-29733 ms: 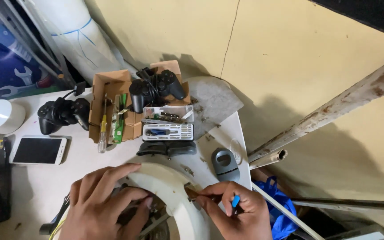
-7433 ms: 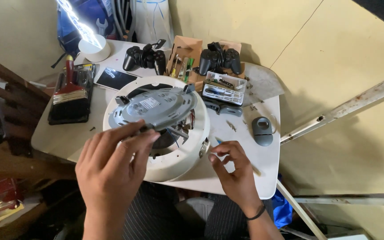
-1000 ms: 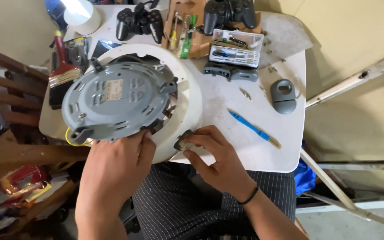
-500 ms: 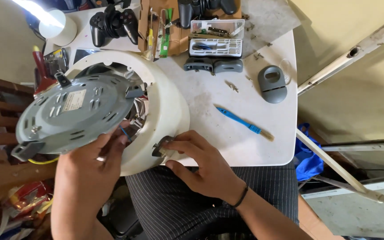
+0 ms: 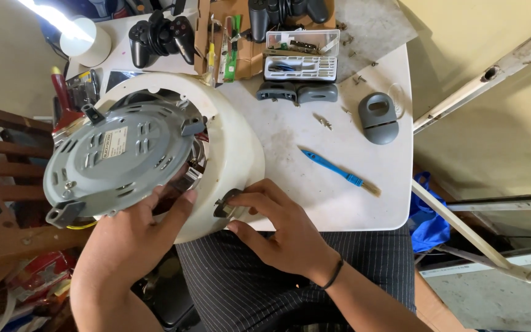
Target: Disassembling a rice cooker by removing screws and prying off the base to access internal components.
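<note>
While we look down from our own head, we see our two bare hands on a round white plastic appliance shell (image 5: pixel 235 154) tipped on its side at the near edge of a white table (image 5: pixel 314 203), its grey slotted metal base plate (image 5: pixel 115 160) turned toward us; our left hand (image 5: pixel 133 243) is spread wide under the lower rim, fingers pressed flat against shell and plate, gripping nothing small; our right hand (image 5: pixel 284 230) rests on the shell's outer wall, thumb and forefinger pinched on a small dark socket (image 5: pixel 225 204) set in that wall; what lies inside the pinch is hidden by the fingers; wiring shows dimly in the gap between plate and shell, too dark to make out. Well apart on the table lie a blue-handled brush (image 5: pixel 338 172), a grey oval plastic cover (image 5: pixel 378 117), two grey handle pieces (image 5: pixel 296 92) and a clear plastic bit case (image 5: pixel 301 52); two black game controllers (image 5: pixel 161 37) sit at the far edge, one cut off by the frame; a lit white lamp (image 5: pixel 84 40) glares at the top left.
</note>
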